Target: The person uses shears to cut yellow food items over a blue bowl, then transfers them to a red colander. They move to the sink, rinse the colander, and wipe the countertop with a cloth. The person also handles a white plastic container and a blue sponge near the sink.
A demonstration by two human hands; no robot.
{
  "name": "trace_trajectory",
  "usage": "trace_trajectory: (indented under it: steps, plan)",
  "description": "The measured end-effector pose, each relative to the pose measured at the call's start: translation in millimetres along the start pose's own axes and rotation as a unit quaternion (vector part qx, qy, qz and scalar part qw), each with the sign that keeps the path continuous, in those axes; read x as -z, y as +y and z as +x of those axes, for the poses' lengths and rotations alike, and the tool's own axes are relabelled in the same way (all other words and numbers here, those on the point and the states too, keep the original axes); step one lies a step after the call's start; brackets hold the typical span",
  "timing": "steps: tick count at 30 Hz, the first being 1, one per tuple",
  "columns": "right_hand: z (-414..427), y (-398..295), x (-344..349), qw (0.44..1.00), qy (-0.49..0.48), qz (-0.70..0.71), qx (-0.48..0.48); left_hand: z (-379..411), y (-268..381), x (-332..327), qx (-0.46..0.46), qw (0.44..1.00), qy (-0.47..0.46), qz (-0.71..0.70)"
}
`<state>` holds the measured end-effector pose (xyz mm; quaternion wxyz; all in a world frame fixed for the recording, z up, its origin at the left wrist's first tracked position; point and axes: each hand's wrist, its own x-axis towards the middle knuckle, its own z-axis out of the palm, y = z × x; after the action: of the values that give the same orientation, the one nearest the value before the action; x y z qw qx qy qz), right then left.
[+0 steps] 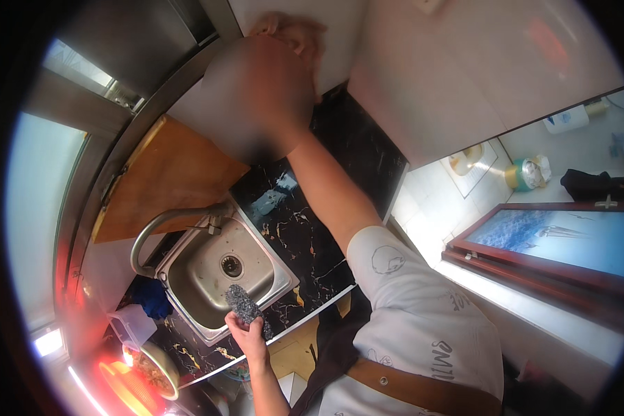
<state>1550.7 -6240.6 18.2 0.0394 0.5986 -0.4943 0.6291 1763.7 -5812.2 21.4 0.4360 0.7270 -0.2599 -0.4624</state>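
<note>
My left hand (249, 335) grips a grey, speckled, long fuzzy scrubber (243, 306) over the front rim of a stainless steel sink (195, 286). The sink has a drain with a strainer (232, 266) and a curved metal faucet (148, 236). My right arm stretches up past the black marbled countertop (312, 244) towards the wall; my right hand (273, 99) lies in a blurred patch, so its fingers and anything it may hold are hidden. Just beyond the blur, a pinkish, indistinct shape (296, 34) shows against the pale wall.
A wooden cutting board (171, 177) leans behind the sink. Left of the sink are a dark blue cloth (153, 300), a clear plastic container (135, 325), a bowl of food (158, 366) and an orange basket (127, 387). A wet patch (273, 200) marks the counter. A red-framed door panel (556, 239) stands at right.
</note>
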Motion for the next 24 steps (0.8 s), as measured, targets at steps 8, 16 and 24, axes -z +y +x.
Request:
trace_trajectory:
  steps: [8, 16, 24]
  plan:
    - [21, 124, 36, 0.980, 0.164, 0.057, -0.094, 3, -13, -23, 0.048, 0.999, -0.011, -0.023]
    - [-93, 152, -7, 0.701, 0.256, 0.498, -0.441, -16, -2, -15, -0.022, 0.998, 0.018, -0.059]
    - [-91, -101, -44, 0.910, 0.134, 0.312, -0.237, -28, -2, -12, -0.026, 0.999, 0.010, 0.016]
